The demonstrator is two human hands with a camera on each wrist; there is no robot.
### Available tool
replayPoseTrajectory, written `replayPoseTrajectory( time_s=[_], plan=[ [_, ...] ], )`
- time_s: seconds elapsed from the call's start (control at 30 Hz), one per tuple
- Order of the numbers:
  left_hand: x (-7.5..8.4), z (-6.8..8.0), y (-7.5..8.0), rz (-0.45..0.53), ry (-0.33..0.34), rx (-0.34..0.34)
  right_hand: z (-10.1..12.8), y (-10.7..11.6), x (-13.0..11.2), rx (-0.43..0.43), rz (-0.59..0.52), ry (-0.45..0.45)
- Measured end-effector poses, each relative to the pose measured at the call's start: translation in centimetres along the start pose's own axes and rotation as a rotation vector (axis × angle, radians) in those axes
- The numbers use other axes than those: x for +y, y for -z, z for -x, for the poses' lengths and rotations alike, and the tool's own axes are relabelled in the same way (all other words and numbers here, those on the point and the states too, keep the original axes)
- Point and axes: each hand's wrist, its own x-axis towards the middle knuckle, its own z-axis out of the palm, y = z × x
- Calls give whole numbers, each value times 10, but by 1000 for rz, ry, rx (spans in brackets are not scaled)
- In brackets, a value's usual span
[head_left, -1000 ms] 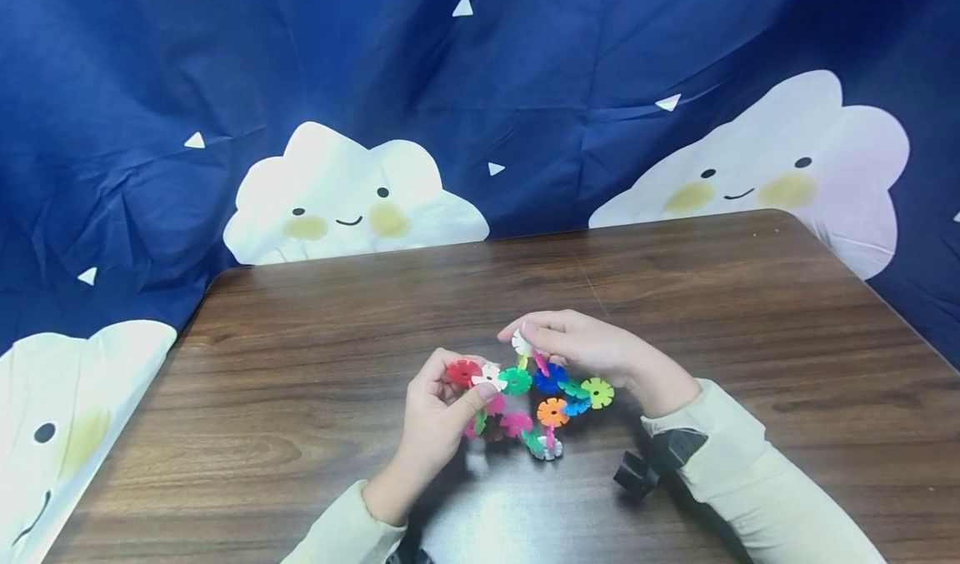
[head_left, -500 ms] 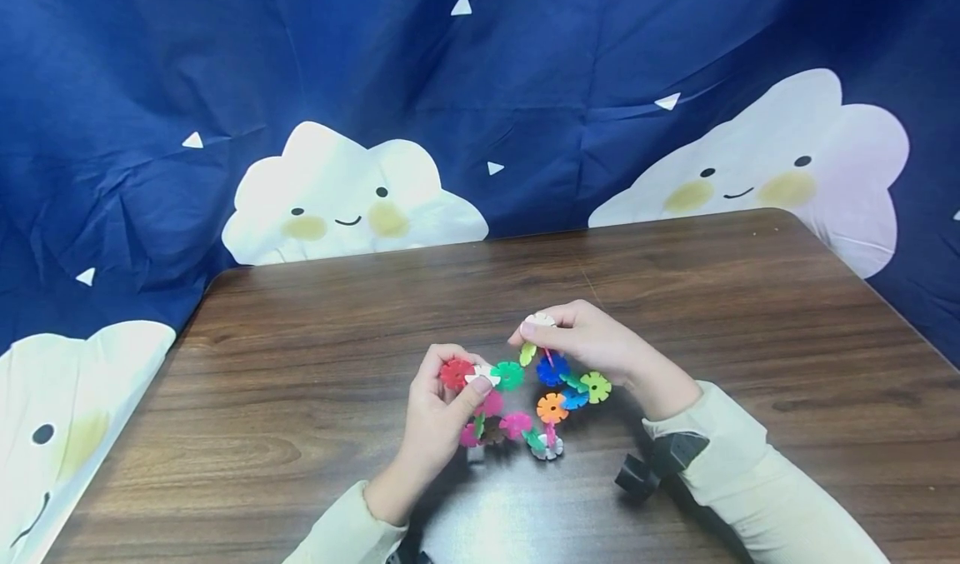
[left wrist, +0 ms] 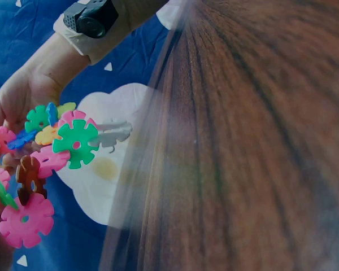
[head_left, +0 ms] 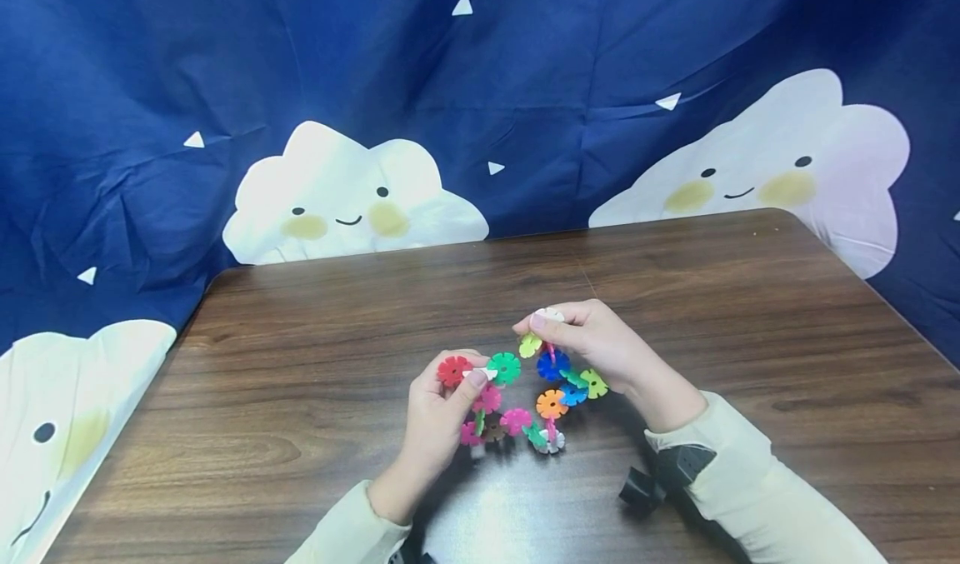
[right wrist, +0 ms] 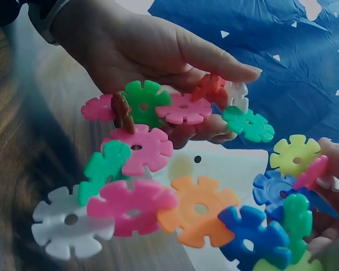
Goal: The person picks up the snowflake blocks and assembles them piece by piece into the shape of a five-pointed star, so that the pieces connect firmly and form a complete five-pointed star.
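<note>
A chain of notched flower-shaped plastic discs in many colours hangs between both hands above the table. In the head view, my left hand (head_left: 438, 414) pinches a white disc (head_left: 483, 374) between a red disc (head_left: 453, 371) and a green end disc (head_left: 504, 368). My right hand (head_left: 600, 343) pinches another white disc (head_left: 551, 315), beside a yellow-green disc (head_left: 530, 345). A gap separates the green and yellow-green discs. The right wrist view shows the chain's lower run, with an orange disc (right wrist: 199, 206) and a grey-white disc (right wrist: 71, 220). Only part of my right hand shows there.
The brown wooden table (head_left: 337, 322) lies beneath the hands. Behind it hangs a blue cloth (head_left: 525, 64) with white clouds. A black device (head_left: 678, 464) is strapped to the right wrist.
My right hand has moved slightly up and to the right with its white disc. The yellow-green and green discs, close together before, now stand apart. My left hand has barely moved.
</note>
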Motion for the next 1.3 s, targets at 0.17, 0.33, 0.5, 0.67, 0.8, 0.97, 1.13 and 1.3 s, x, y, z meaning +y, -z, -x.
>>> replayPoseTrajectory(
  time_s=[0.17, 0.33, 0.5, 0.67, 0.8, 0.97, 1.13, 1.3],
  plan=[
    [0, 0, -2, 9, 19, 11, 1, -1, 0, 30, -8, -4],
    [1, 0, -3, 8, 32, 9, 2, -2, 1, 39, -19, -21],
    [2, -1, -5, 15, 49, 7, 3, -1, 1, 33, -14, -28],
    [1, -1, -7, 20, 52, -1, 3, -1, 3, 18, -18, 0],
    [2, -1, -9, 39, 64, -14, 2, -1, 5, 5, -20, 5],
    [2, -3, -9, 22, 70, -59, 2, -1, 6, -5, -45, -23],
    [2, -7, -7, -96, 51, -128, 2, -1, 8, 22, -58, -31],
    [4, -12, -4, -286, 4, -166, 4, -1, 12, 50, -102, -37]
  ],
)
